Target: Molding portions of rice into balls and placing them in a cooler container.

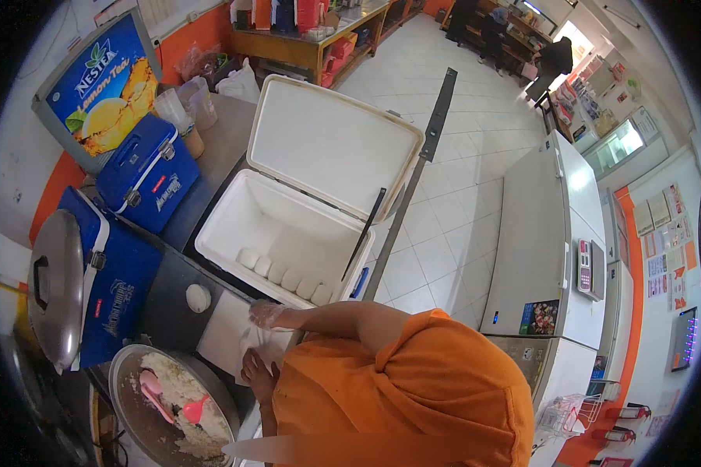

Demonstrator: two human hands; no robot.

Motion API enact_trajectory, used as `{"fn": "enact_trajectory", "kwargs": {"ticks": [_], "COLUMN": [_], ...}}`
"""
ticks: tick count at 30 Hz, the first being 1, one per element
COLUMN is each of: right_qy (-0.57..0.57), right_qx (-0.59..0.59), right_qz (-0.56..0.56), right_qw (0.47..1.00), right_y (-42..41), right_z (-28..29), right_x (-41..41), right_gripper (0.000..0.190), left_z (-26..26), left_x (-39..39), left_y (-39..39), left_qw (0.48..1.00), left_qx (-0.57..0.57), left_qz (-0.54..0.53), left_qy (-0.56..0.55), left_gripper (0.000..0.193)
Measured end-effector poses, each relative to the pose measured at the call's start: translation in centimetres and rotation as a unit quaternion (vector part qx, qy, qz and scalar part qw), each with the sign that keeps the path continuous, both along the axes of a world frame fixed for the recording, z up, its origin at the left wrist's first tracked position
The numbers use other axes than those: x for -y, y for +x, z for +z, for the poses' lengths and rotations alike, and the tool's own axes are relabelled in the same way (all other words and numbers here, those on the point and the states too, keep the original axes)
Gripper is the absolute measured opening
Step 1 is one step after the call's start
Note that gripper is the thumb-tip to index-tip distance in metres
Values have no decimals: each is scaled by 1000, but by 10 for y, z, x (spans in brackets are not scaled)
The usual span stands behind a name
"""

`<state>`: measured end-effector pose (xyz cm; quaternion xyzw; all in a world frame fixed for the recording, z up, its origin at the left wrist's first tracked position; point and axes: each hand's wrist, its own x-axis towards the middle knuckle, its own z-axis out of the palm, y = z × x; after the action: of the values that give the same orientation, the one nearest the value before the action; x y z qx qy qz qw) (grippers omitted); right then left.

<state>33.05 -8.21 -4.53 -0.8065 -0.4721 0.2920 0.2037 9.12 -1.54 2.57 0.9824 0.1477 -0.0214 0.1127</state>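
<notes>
My right hand [267,316], in a clear plastic glove, reaches over a stack of white sheets [225,333] on the dark counter. My left hand [259,373] is low on the same stack, its fingers touching a crumpled white wrapper [257,338] between the hands. Whether either hand grips it is unclear. A round white bundle [198,298] sits just beyond the sheets. Near my left hand stands a large metal pot [117,403] of cooked white rice [201,435], holding a pink scoop [194,410] and a pink ladle-like spoon [155,394].
An open white cooler box [228,201] holds a row of several white bundles [277,272] along its near wall. Two blue coolers [146,175] and a steel lid [58,286] stand at the left. White chest freezers [526,233] line the right side. People [552,64] stand far off.
</notes>
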Motion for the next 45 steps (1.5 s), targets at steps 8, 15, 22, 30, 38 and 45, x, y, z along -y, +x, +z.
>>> {"fn": "enact_trajectory", "kwargs": {"ticks": [8, 15, 22, 30, 38, 45], "right_qy": [213, -18, -44, -117, -153, -106], "right_qx": [69, 19, 56, 84, -66, 109], "right_qz": [36, 238, 215, 87, 19, 145], "right_qw": [974, 971, 974, 986, 986, 978], "right_y": [-25, -36, -13, 18, 33, 24], "right_z": [50, -15, -68, 12, 56, 55], "right_x": [33, 44, 19, -34, -59, -74], "right_gripper": [27, 23, 19, 18, 21, 19], "left_z": [11, 13, 18, 26, 26, 3], "left_x": [6, 3, 1, 1, 2, -2], "left_y": [13, 20, 24, 37, 43, 24], "left_qw": [999, 998, 997, 998, 996, 998], "left_qx": [-25, -44, -65, -65, -71, -46], "left_qz": [23, 33, 34, 25, 45, 16], "left_qy": [-5, 11, 10, 10, 19, 41], "left_gripper": [86, 88, 87, 84, 83, 87]}}
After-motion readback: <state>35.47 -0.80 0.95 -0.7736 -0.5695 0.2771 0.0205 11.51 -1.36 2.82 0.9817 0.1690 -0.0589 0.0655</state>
